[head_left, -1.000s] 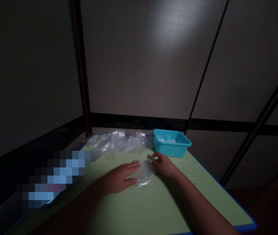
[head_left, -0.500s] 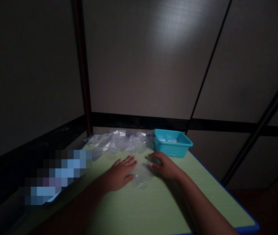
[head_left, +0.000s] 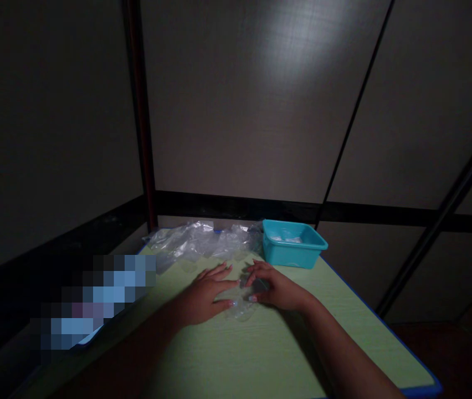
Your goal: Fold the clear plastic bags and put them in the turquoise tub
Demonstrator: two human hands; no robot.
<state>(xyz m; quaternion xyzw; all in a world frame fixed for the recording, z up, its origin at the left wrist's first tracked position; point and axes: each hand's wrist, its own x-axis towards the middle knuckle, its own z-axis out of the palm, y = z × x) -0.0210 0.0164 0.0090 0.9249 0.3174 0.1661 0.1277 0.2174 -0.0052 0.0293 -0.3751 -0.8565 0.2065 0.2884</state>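
Observation:
A small clear plastic bag lies flat on the green table. My left hand rests on its left side with fingers stretched out. Palm down, my right hand lies on the bag's right side, fingers spread and fingertips close to those of the left hand. Both hands press the bag against the tabletop. Behind them lies a heap of several crumpled clear plastic bags, and to its right stands a teal plastic tub.
The table has a blue edge and stands in a corner between dim grey wall panels. A blurred blue and white object lies at the table's left side. The room is dark.
My right hand has slid left over the bag toward my left hand, and the bag now lies flatter and smaller between them. My left hand has shifted only slightly.

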